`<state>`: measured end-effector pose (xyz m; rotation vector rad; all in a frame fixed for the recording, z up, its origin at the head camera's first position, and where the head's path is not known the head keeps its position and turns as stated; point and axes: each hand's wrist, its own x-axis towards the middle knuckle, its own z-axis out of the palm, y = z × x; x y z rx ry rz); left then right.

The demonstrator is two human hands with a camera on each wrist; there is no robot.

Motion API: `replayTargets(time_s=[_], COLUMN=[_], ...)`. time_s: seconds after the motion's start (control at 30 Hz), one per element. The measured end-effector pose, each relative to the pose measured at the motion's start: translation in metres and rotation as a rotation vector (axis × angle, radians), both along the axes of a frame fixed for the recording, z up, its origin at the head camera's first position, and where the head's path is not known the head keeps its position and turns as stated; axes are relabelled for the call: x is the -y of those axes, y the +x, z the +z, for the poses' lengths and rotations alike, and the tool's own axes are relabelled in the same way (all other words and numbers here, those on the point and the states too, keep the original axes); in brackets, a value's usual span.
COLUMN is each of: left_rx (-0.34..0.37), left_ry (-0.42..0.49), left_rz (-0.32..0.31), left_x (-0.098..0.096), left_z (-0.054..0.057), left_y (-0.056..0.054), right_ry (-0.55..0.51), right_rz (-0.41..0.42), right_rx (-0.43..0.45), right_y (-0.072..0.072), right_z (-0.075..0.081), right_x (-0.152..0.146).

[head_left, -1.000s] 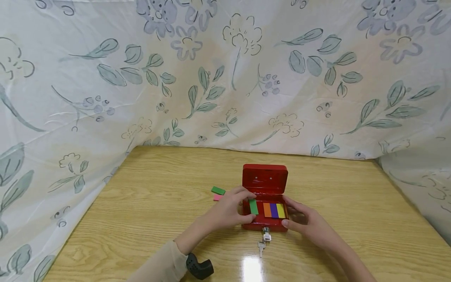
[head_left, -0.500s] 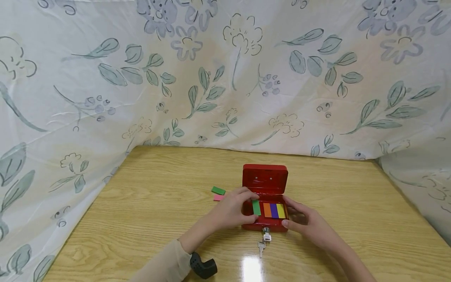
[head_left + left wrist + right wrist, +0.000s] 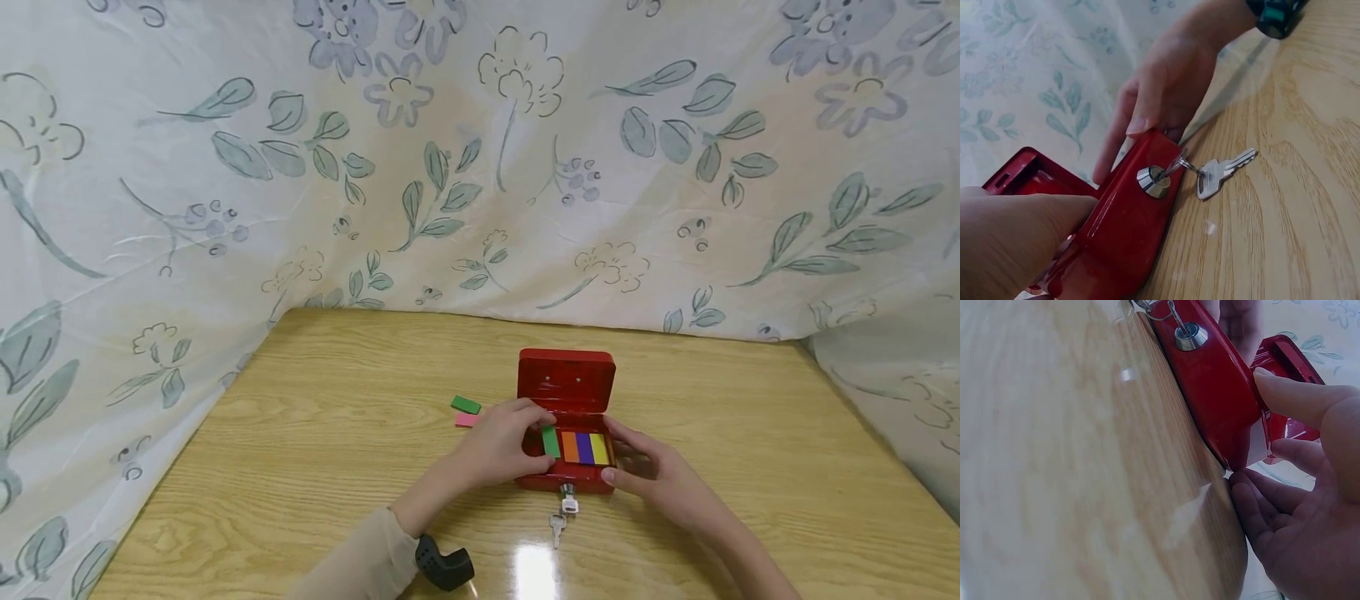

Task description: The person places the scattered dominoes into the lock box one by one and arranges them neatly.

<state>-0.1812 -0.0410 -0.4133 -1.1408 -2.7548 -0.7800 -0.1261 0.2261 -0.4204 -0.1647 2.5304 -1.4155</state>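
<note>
A red metal cash box [image 3: 534, 483] stands on the table with its lid [image 3: 566, 379] raised. Inside lie an orange block [image 3: 571, 447], a purple block [image 3: 585, 448] and a yellow block [image 3: 599, 449], side by side at the right. My left hand [image 3: 495, 443] reaches in from the left and pinches a green block [image 3: 551, 442] by its two ends, a narrow gap from the orange one. At the box's right side my right hand [image 3: 656, 477] steadies it, thumb at the front corner and fingers along the side and back, as the right wrist view [image 3: 1297, 481] also shows.
A second green block [image 3: 466, 405] and a pink block [image 3: 465, 421] lie on the table left of the box, the pink one partly behind my left hand. From the front lock [image 3: 1154, 182] a key [image 3: 1216, 176] hangs on a ring onto the wood. A floral cloth [image 3: 420, 208] rises behind the table.
My left hand has slid the green block rightward inside the box, closer to the orange block. The right hand has kept its place at the box's side.
</note>
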Motion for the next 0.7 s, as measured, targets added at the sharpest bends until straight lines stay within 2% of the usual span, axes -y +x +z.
replayTargets(time_s=[0.27, 0.43, 0.7], left_rx=[0.030, 0.016, 0.000], left_ry=[-0.027, -0.027, -0.088], left_rz=[0.021, 0.024, 0.052], left_x=[-0.005, -0.008, -0.015], left_z=[0.002, 0.001, 0.004], left_y=[0.000, -0.001, 0.001], right_ry=[-0.018, -0.024, -0.023], right_rz=[0.004, 0.005, 0.002], right_rx=[0.007, 0.006, 0.010], right_y=[0.000, 0.000, 0.000], right_z=[-0.001, -0.001, 0.000], right_x=[-0.001, -0.001, -0.001])
